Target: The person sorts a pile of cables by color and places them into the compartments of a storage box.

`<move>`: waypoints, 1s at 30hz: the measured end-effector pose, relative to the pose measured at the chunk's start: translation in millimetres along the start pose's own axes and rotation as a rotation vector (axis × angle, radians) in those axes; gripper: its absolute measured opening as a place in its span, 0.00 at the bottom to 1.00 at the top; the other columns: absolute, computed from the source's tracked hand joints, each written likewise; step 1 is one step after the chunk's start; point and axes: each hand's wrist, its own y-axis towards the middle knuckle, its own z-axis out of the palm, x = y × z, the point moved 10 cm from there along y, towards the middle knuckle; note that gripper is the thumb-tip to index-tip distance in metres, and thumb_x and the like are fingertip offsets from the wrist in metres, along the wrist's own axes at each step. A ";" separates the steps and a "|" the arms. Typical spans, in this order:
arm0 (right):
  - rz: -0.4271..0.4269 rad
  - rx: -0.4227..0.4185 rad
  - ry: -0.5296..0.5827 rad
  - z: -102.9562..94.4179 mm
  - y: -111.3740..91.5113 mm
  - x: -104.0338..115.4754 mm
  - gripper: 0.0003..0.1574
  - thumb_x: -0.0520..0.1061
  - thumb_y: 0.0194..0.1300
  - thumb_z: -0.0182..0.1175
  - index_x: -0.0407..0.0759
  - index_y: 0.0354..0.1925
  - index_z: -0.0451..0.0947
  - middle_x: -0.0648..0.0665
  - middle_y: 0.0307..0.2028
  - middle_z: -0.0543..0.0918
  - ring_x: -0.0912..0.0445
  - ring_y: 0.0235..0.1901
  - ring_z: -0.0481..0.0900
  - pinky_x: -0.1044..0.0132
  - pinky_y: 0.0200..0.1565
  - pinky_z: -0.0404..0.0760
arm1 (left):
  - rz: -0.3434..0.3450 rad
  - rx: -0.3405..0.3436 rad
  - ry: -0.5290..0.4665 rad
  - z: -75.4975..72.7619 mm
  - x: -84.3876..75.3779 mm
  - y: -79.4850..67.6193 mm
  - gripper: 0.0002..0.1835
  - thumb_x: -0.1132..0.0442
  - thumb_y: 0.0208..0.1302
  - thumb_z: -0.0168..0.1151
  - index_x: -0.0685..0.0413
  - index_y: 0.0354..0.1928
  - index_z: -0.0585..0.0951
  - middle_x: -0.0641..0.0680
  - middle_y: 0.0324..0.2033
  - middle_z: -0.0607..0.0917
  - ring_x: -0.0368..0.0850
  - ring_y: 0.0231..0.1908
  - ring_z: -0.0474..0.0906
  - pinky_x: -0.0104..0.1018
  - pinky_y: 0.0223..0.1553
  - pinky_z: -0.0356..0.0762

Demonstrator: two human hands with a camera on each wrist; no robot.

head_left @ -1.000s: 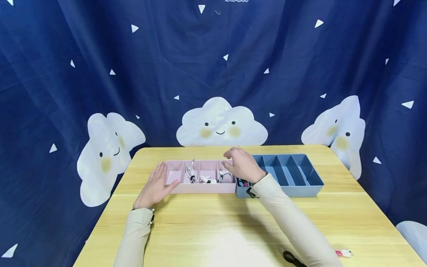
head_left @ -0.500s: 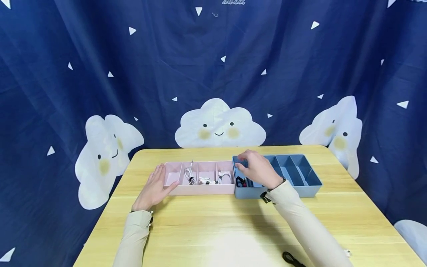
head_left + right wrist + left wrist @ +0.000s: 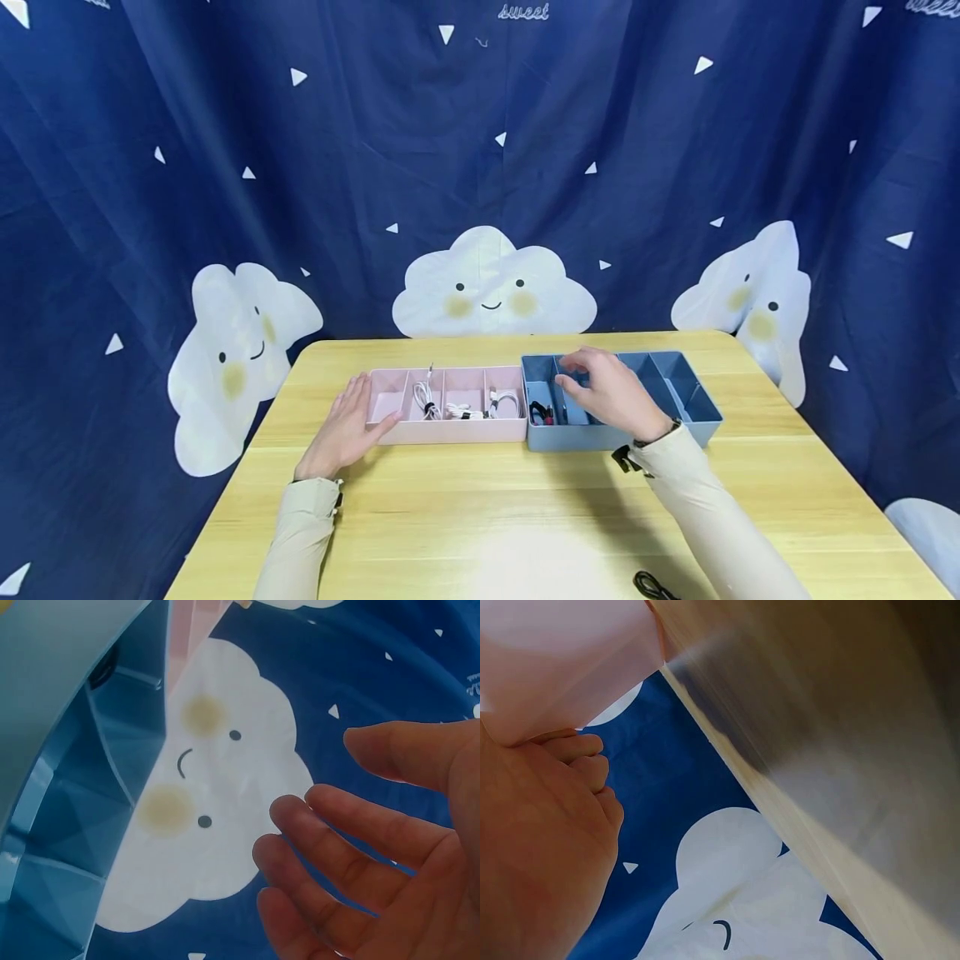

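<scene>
My left hand [image 3: 347, 433] rests against the left end of the pink divided box [image 3: 450, 431], thumb along its front rim and fingers straight. White cables [image 3: 425, 398] lie coiled in three of its compartments; the leftmost one holds none. My right hand [image 3: 611, 396] hovers over the blue divided box [image 3: 577, 439], fingers loosely bent and holding nothing. In the right wrist view its fingers [image 3: 330, 855] are spread apart, beside the box. A black and red cable [image 3: 541, 412] sits in the blue box's leftmost compartment. My right hand hides part of the middle compartments.
Both boxes stand end to end near the back of the wooden table [image 3: 450, 517]. A black cable [image 3: 651, 585] lies at the table's front edge, right of centre. Behind the table hangs a dark blue curtain [image 3: 360, 167] with white clouds.
My right hand has moved right, from over the pink box's right end to over the blue box, uncovering the black and red cable. The left hand stays in place. The view has tilted slightly up.
</scene>
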 end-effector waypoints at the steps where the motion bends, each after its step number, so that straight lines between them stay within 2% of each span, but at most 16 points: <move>1: 0.003 -0.002 -0.004 -1.4 -1.8 -2.1 0.19 0.48 0.71 0.65 0.38 0.55 0.85 0.39 0.53 0.87 0.44 0.52 0.87 0.44 0.53 0.86 | 0.001 -0.001 0.000 0.0 -0.2 0.1 0.57 0.28 0.73 0.47 0.70 0.80 0.47 0.68 0.82 0.46 0.67 0.82 0.40 0.65 0.81 0.42; 11: 0.000 -0.038 -0.019 -12.7 -20.5 -18.9 0.19 0.47 0.71 0.66 0.36 0.53 0.86 0.38 0.51 0.88 0.42 0.51 0.86 0.43 0.52 0.85 | 0.007 0.000 0.011 -3.1 -1.3 3.4 0.56 0.28 0.73 0.47 0.71 0.80 0.47 0.69 0.82 0.46 0.67 0.82 0.40 0.66 0.81 0.43; 20: -0.014 -0.055 -0.030 -19.5 -36.1 -24.6 0.17 0.47 0.71 0.66 0.37 0.51 0.86 0.40 0.48 0.89 0.43 0.49 0.87 0.44 0.50 0.86 | 0.006 0.006 0.015 0.1 0.0 2.0 0.56 0.29 0.73 0.48 0.71 0.80 0.47 0.69 0.82 0.46 0.67 0.82 0.40 0.66 0.80 0.45; 25: -0.001 -0.058 -0.043 -22.4 -45.6 -27.1 0.17 0.47 0.71 0.66 0.38 0.52 0.86 0.41 0.48 0.89 0.45 0.46 0.88 0.48 0.45 0.86 | 0.004 0.010 0.018 1.2 0.6 1.8 0.56 0.29 0.73 0.48 0.70 0.80 0.46 0.68 0.82 0.46 0.67 0.82 0.40 0.66 0.81 0.44; 30: 0.021 -0.083 -0.077 -26.3 -54.8 -30.6 0.18 0.48 0.70 0.67 0.39 0.52 0.86 0.42 0.46 0.90 0.50 0.39 0.86 0.54 0.39 0.84 | 0.000 0.012 0.013 0.7 1.2 1.3 0.56 0.30 0.74 0.48 0.71 0.80 0.47 0.69 0.82 0.46 0.68 0.82 0.40 0.66 0.81 0.43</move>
